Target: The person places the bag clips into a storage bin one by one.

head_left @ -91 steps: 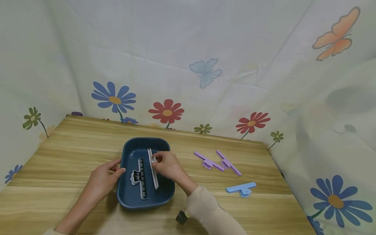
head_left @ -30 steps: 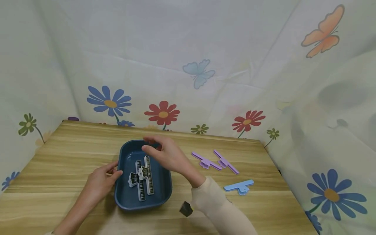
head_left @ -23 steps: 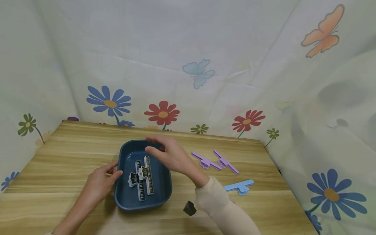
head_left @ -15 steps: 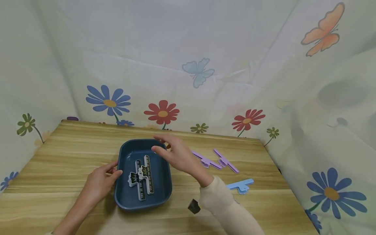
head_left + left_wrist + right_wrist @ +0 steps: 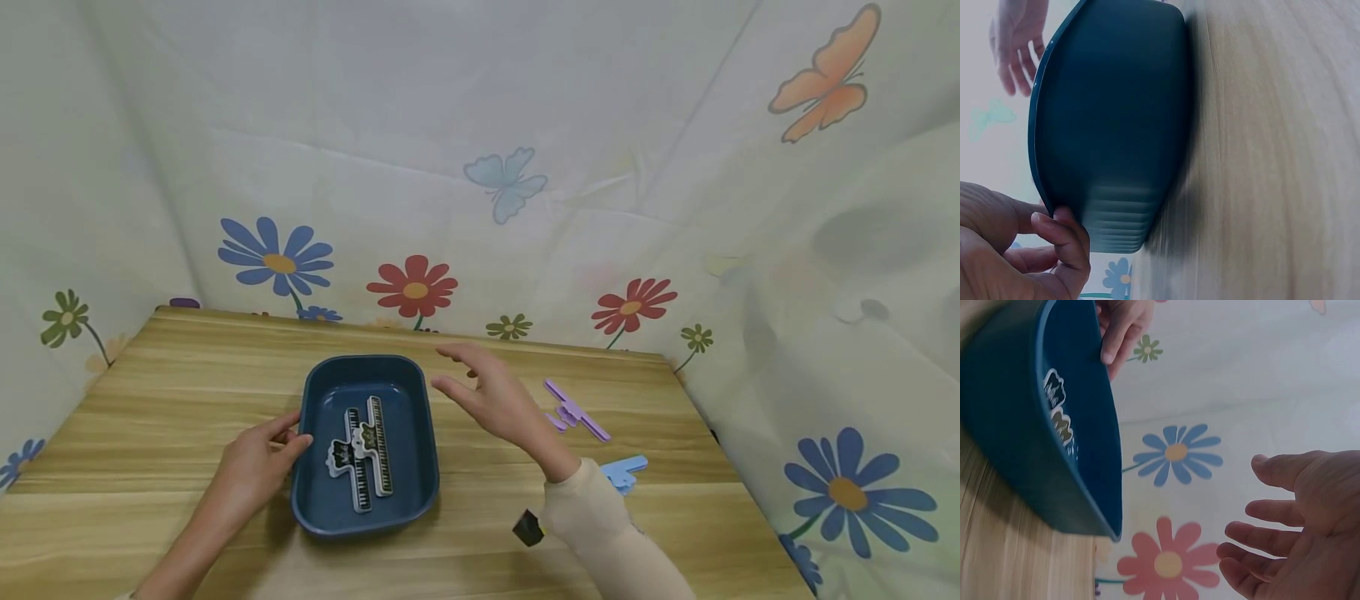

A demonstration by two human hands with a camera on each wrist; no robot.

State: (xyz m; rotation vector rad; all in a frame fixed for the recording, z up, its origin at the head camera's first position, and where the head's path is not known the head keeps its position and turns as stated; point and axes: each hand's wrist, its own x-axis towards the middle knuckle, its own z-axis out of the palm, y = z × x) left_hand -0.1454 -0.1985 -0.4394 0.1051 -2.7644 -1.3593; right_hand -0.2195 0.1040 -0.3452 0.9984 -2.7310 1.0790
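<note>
My left hand [image 5: 258, 458] pinches the left rim of a dark blue rectangular basin [image 5: 411, 492] between thumb and fingers; the left wrist view shows those fingers [image 5: 1071, 250] bent at the edge. Inside lie two white-edged clips with piano-key bars, the left clip [image 5: 363, 483] and the right clip [image 5: 381, 458], side by side with their grips pointing left. Beyond the basin's right side, my right hand [image 5: 495, 398] hovers above the table, holding nothing. Its fingers and thumb are spread apart in the right wrist view.
Right of the right hand lie a purple clip [image 5: 583, 415] and a second purple clip [image 5: 556, 422], mostly hidden behind that hand. A light blue clip [image 5: 628, 469] is partly covered by the sleeve [image 5: 588, 508]. Flower-printed cloth [image 5: 360, 167] stands behind the wooden table [image 5: 202, 383].
The right hand, earlier holding a white clip in the basin, has let it go beside the other clip, then moved right past the rim. The left hand stays on the basin.
</note>
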